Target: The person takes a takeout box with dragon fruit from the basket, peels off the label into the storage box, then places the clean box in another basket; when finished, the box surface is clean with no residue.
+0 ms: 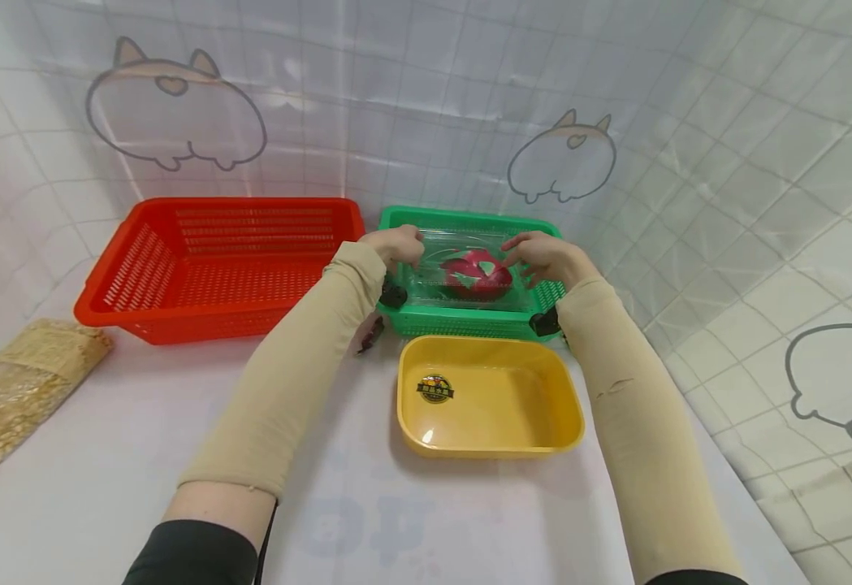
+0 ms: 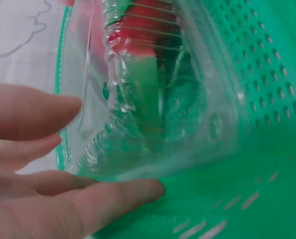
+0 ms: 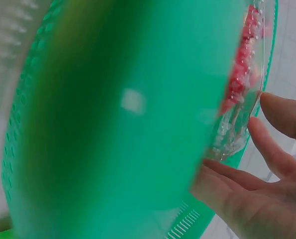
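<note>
A clear plastic clamshell box [image 1: 426,280] lies in the green basket [image 1: 469,325], a pinkish-red item with green patches [image 1: 478,278] inside; its kind is unclear through the plastic. At the box's left end is my left hand [image 1: 396,245], its thumb and fingers [image 2: 128,194] spread beside the clear wall. My right hand [image 1: 542,256] is over the right end. In the right wrist view its thumb and index finger [image 3: 272,144] are extended at the box's edge, the other fingers lower down and partly hidden by the blurred green in front.
A yellow tub [image 1: 487,406] with a label stands in front of the green basket. To the left sits a red basket [image 1: 228,317]. A bag of light-coloured flakes or grains [image 1: 23,390] lies at the far left. A patterned sheet [image 1: 411,122] hangs close behind the baskets.
</note>
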Demonstrator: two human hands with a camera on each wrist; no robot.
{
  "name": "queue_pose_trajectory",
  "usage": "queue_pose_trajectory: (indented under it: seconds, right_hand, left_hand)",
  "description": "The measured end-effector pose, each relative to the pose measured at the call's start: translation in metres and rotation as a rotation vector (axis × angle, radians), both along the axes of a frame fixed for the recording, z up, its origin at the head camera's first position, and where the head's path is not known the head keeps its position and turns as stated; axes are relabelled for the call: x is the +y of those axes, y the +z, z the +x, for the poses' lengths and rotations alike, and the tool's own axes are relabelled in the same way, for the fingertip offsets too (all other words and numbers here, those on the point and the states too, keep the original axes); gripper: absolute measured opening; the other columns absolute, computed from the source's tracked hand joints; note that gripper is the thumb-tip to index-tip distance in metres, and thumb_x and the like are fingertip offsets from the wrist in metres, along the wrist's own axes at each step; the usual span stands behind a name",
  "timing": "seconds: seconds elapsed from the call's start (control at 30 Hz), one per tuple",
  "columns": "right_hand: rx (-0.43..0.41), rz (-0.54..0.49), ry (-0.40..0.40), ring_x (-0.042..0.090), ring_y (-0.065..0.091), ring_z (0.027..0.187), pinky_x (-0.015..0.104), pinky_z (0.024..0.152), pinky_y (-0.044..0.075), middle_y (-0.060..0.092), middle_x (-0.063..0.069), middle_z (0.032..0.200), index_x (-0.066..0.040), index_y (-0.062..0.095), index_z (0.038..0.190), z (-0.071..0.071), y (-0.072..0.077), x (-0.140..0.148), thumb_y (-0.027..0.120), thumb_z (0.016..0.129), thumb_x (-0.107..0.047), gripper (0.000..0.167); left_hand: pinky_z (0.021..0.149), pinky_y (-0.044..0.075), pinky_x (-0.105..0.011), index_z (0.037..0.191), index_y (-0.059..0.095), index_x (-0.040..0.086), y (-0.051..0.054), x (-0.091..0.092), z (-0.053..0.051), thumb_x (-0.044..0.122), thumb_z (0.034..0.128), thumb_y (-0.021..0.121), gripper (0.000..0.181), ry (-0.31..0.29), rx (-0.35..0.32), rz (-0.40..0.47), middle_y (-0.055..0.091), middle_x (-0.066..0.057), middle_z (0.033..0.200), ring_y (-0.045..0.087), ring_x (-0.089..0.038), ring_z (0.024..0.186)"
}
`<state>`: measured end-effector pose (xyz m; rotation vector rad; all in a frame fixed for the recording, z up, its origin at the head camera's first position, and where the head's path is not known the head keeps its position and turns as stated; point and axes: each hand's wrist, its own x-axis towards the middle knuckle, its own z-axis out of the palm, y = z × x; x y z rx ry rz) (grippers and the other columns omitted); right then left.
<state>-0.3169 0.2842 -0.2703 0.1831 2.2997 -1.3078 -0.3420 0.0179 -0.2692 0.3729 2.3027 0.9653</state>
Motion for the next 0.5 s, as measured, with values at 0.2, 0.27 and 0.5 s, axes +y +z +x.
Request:
queue_pose_trajectory:
  seconds: [0.2, 0.27, 0.5]
  right_hand:
    - [0.019, 0.04, 0.022, 0.048, 0.018, 0.149, 0.06, 0.114, 0.034, 0.016, 0.02, 0.164, -0.009, 0.026, 0.157, 0.008, 0.004, -0.003, 0.047, 0.104, -0.01, 0.057]
    - [0.029, 0.057, 0.027, 0.047, 0.02, 0.148, 0.058, 0.11, 0.038, 0.015, 0.019, 0.165, -0.009, 0.027, 0.157, 0.009, 0.003, -0.003, 0.048, 0.104, -0.011, 0.057]
    - [0.088, 0.163, 0.098, 0.04, 0.028, 0.144, 0.054, 0.1, 0.046, 0.014, 0.016, 0.165, -0.011, 0.032, 0.154, 0.013, 0.0, -0.005, 0.052, 0.102, -0.014, 0.056]
  left_hand:
    - [0.114, 0.038, -0.049, 0.16, 0.01, 0.009, 0.002, -0.001, 0.006, 0.001, 0.0984, 0.042, 0.07, -0.024, -0.016, 0.01, 0.008, -0.01, 0.167, 0.021, -0.032, 0.151]
    - [0.115, 0.036, -0.051, 0.16, 0.011, 0.01, 0.002, -0.002, 0.01, 0.001, 0.0986, 0.042, 0.07, -0.016, -0.027, 0.025, 0.008, -0.01, 0.167, 0.023, -0.032, 0.15]
    - [0.101, 0.046, -0.04, 0.159, 0.016, 0.011, 0.001, -0.008, 0.028, 0.0, 0.0978, 0.044, 0.068, -0.013, 0.008, 0.062, 0.014, -0.011, 0.165, 0.053, -0.025, 0.107]
